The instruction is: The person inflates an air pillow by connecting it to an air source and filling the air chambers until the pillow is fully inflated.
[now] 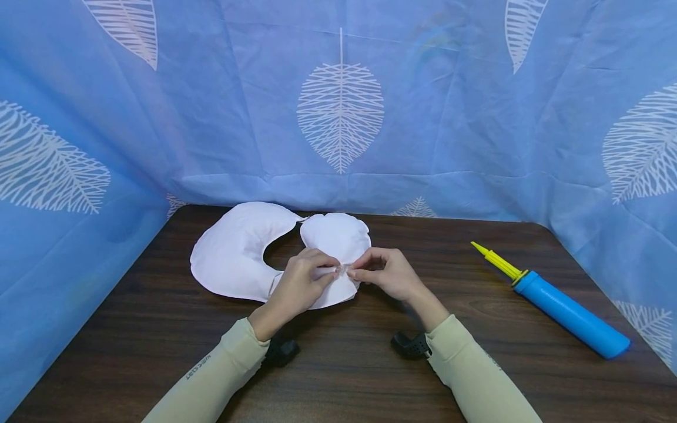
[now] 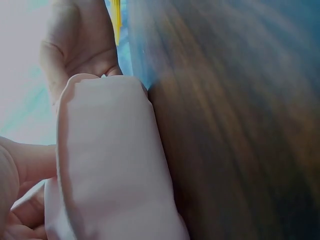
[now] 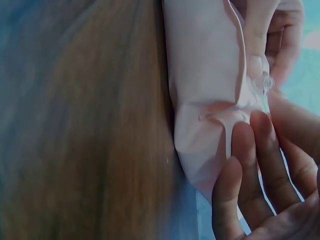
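Observation:
A white U-shaped inflatable neck pillow (image 1: 227,252) lies at the back of the table, its left lobe puffed out. Both hands meet at its right end. My left hand (image 1: 301,279) pinches the pillow beside a small clear valve (image 3: 268,83) between thumb and fingers. From the other side my right hand (image 1: 390,275) pinches the material around that valve, thumb opposite the fingers. In the right wrist view, the fabric puckers between the hands, and the valve sticks out near both thumbs. Exactly how much of the valve each hand covers is hidden.
A blue hand pump (image 1: 571,314) with a yellow nozzle (image 1: 499,261) lies slantwise on the right side of the dark wooden table (image 1: 359,376). Blue cloth with white leaf prints (image 1: 254,117) hangs behind the table and along both sides.

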### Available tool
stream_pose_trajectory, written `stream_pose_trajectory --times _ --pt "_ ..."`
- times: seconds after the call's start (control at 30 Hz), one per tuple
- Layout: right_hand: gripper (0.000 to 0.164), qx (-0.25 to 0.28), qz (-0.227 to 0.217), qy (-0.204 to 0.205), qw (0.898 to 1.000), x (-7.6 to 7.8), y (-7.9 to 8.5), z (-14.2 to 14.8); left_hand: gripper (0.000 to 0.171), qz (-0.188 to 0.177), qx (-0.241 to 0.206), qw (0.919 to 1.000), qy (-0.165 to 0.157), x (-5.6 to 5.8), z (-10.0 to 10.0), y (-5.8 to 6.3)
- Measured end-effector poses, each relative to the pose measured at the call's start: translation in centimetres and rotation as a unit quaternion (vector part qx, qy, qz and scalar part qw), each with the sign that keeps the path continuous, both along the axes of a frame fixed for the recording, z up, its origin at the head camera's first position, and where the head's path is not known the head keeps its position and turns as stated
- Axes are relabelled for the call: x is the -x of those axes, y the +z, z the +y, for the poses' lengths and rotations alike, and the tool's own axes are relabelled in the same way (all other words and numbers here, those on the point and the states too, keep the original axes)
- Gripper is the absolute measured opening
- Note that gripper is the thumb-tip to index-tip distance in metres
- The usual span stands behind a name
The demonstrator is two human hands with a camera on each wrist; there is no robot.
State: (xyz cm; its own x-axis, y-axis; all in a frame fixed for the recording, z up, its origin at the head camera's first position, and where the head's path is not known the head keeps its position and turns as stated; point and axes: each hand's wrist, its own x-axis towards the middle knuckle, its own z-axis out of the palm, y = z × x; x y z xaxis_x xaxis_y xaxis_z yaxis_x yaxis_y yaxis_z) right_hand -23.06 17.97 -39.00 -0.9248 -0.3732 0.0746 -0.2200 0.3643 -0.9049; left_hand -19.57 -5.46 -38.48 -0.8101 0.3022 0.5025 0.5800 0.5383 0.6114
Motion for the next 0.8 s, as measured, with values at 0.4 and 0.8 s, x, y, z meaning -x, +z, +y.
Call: stream_pose_trajectory --times 0.4,0.8 --pt "0.024 0.075 -0.058 0.049 0.994 0.1 -0.5 1.0 0.011 0.011 -0.009 0.9999 0.002 0.1 0.0 -0.1" --pt "0.029 0.079 -0.082 0.048 0.992 0.1 -1.1 0.4 0.01 0.021 -0.014 0.9997 -0.005 -0.1 0.2 0.0"
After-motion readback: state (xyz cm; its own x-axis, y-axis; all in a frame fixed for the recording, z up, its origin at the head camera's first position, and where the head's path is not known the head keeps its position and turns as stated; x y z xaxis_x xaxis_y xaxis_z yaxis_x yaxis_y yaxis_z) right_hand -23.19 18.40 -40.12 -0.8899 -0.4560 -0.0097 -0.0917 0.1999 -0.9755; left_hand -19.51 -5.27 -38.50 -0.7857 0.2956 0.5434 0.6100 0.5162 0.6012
